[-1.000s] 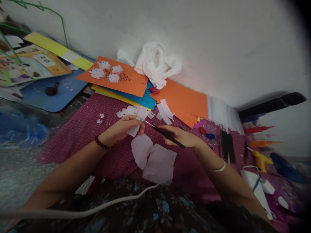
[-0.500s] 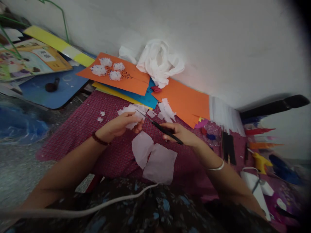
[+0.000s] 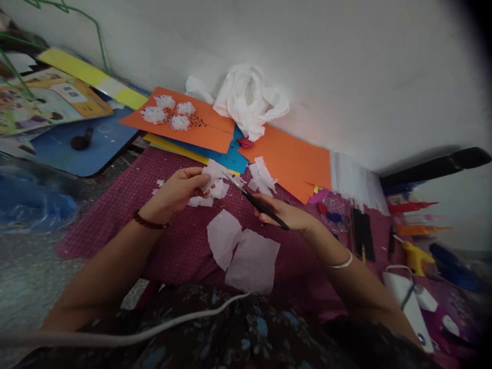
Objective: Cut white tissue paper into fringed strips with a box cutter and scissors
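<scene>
Pinched in my left hand (image 3: 179, 189) is a small piece of white tissue paper (image 3: 213, 170), raised above the checked tablecloth. My right hand (image 3: 279, 211) grips a pair of scissors (image 3: 265, 209) with black handles, its blades pointing up and left. The blade tips reach the right edge of the held paper; I cannot tell whether they touch it. Torn white scraps (image 3: 201, 201) lie under my left hand, with another crumpled scrap (image 3: 263, 175) beyond the scissors. Nearer my body, two larger tissue pieces (image 3: 253, 261) rest on the cloth.
Orange sheets (image 3: 295, 159) lie at the back, one bearing white tufted paper flowers (image 3: 180, 122). A heap of white tissue (image 3: 246, 100) leans on the wall. To the right are a yellow glue gun (image 3: 418, 258) and a white power strip (image 3: 407, 302). A white cable (image 3: 184, 318) crosses my front.
My left hand has moved left and slightly up, and now lifts a piece of tissue paper off the scraps. The scissors have stayed almost in place.
</scene>
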Available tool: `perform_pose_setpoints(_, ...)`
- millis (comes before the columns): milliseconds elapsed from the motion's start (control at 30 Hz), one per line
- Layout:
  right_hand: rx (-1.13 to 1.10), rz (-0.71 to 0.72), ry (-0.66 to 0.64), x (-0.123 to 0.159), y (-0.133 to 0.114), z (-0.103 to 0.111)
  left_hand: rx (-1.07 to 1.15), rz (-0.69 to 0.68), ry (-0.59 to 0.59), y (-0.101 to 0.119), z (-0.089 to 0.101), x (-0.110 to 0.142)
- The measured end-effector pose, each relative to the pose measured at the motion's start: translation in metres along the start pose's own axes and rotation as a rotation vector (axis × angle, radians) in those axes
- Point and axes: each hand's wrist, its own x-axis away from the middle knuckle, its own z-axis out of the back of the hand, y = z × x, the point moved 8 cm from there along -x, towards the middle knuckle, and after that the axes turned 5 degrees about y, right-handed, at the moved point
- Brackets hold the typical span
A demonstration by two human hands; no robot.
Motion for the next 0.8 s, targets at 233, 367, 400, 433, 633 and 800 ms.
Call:
perform_pose_setpoints(233,0.054,0.025,-0.004,-0.006,-0.004,-0.009,-0.083,0.067,-0.095,-0.013,-0.014,0.004)
perform_pose_setpoints(367,0.148,-0.014,0.109,-0.009,-0.006,-0.007,-0.105,0.073,-0.111,-0.017,-0.019,0.005)
perform_pose_setpoints(400,0.188,-0.032,0.130,-0.009,-0.006,-0.006,-0.099,0.071,-0.107,-0.016,-0.019,0.005)
perform_pose_setpoints(433,0.224,-0.047,0.146,-0.009,-0.006,-0.005,-0.092,0.067,-0.102,-0.015,-0.019,0.005)
perform_pose_setpoints(633,0.248,-0.074,0.162,-0.007,-0.002,-0.003,-0.062,0.114,-0.053,-0.013,-0.018,0.006)
perform_pose_setpoints(800,0.208,-0.070,0.206,-0.007,0.001,-0.002,-0.116,0.143,-0.028,-0.016,-0.017,0.008)
